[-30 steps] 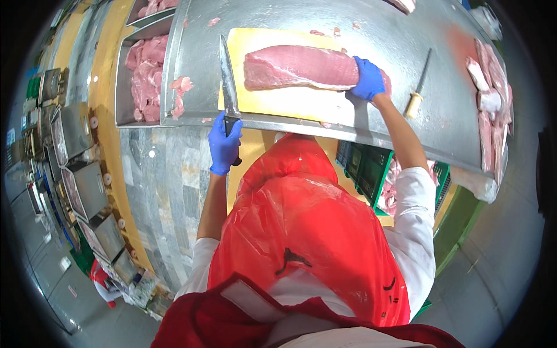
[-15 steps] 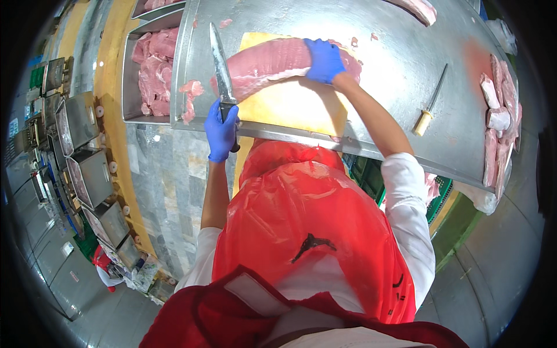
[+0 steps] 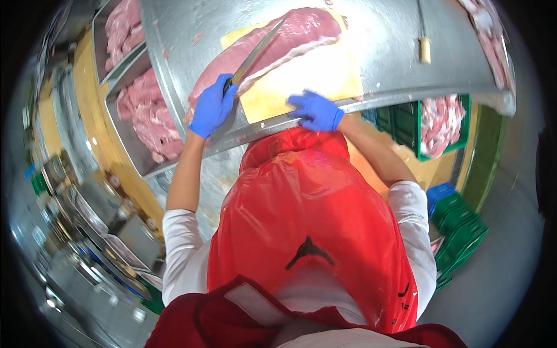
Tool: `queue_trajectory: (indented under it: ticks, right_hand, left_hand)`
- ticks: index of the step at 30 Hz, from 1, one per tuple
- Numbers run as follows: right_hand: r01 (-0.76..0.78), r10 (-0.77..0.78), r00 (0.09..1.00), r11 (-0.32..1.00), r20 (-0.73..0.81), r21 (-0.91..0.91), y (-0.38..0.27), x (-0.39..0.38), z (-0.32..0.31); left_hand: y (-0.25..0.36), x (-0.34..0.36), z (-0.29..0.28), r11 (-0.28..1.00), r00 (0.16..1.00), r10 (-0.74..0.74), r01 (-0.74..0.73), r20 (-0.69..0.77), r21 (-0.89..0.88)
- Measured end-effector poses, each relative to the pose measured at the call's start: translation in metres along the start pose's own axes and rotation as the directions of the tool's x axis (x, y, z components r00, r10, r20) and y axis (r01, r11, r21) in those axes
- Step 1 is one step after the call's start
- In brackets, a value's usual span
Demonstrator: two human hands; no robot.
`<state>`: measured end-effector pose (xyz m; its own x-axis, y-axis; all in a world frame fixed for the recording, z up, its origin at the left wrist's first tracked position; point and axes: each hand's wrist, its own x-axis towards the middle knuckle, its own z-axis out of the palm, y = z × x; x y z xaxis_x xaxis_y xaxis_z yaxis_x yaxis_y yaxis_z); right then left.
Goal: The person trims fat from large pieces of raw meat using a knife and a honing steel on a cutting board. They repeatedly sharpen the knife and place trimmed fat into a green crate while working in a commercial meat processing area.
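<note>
Left hand (image 3: 213, 107) gripping knife (image 3: 259, 51) over long piece of meat (image 3: 284, 40)

Head view: dark strokes (image 3: 310, 250) are marking the front of the red apron (image 3: 290, 203), with smaller ones showing near its lower right. A pale rectangular patch (image 3: 255, 304) is sitting on the dark red cloth below.

Left arm is reaching forward, gloved fingers closing round the knife's dark handle. Blade is pointing up and to the right, crossing over the meat; can't tell if it is touching. Right arm is bending inward; right hand (image 3: 316, 111) is holding nothing, its fingers spreading loosely to the left, blurring a bit. It is hovering or resting at the near edge of the yellow cutting board (image 3: 313, 75); contact can't be told.

The meat is lying slantwise, mostly on the board, its near left end running past the board toward the left hand. Smooth pink surface, whitish fat edging the near side. Board is flat, lying on the shiny metal table (image 3: 377, 35). A thin tool with a pale handle (image 3: 425, 51) is lying farther right. A metal bin (image 3: 129, 139) at left is holding pink chunks; a green plastic crate (image 3: 406, 127) at right is holding paler scraps.
</note>
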<state>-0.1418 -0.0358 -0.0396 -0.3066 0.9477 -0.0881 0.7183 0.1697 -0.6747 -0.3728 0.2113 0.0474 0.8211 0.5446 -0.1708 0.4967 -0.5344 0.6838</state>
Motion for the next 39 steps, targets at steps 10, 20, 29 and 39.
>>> queue_trajectory:
  ticks: [10,20,29,39]
  right_hand:
    - [-0.179,0.771,0.187,0.636,-0.608,0.751,-0.027,-0.078,0.055]
    - [-0.126,0.806,0.168,0.589,-0.568,0.799,-0.021,-0.110,0.090]
    - [-0.140,0.787,0.125,0.617,-0.605,0.774,-0.004,-0.108,0.079]
    - [-0.642,0.750,0.049,0.530,-0.660,0.554,0.008,-0.015,0.027]
  left_hand:
    - [0.096,0.188,0.058,0.753,0.798,0.354,-0.552,0.487,0.358]
    - [0.111,0.212,0.096,0.674,0.746,0.325,-0.614,0.581,0.412]
    - [0.057,0.123,0.024,0.700,0.816,0.221,-0.514,0.535,0.495]
    - [0.022,0.044,-0.046,0.789,0.849,0.226,-0.447,0.478,0.422]
